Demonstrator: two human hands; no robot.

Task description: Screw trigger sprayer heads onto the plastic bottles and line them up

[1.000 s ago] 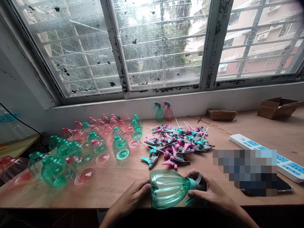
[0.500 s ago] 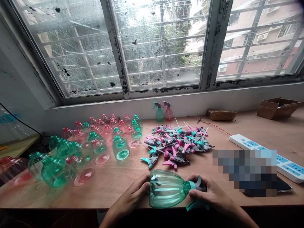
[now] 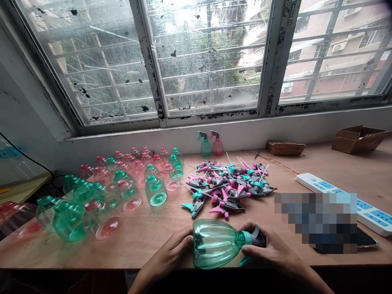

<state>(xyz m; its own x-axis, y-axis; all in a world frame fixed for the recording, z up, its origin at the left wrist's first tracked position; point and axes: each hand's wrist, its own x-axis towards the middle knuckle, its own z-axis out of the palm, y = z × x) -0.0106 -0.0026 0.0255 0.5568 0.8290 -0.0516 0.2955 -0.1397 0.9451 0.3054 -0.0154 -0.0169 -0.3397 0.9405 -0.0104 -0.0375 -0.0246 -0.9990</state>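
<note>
A clear green spray bottle [image 3: 214,244] lies on its side in the air at the table's front edge, its base to the left. My left hand [image 3: 176,249] is closed round the base end. At the neck, my right hand [image 3: 265,245] grips the grey and teal spray head [image 3: 257,237], thumb across the teal collar. Part of the teal trigger shows below the right thumb; the rest is hidden. Just beyond the bottle lies a pile of loose pink, teal and grey spray heads [image 3: 228,185] with thin tubes.
Several open pink and green bottles [image 3: 156,191] stand on the left side. Two complete spray bottles [image 3: 206,147] stand by the window wall. To the right are a white power strip [image 3: 324,185], a dark flat device [image 3: 364,239], partly blurred out, and cardboard boxes [image 3: 352,141].
The spray head has turned a little in my right hand, so less of the teal trigger shows underneath. My left hand and the bottle have stayed nearly still.
</note>
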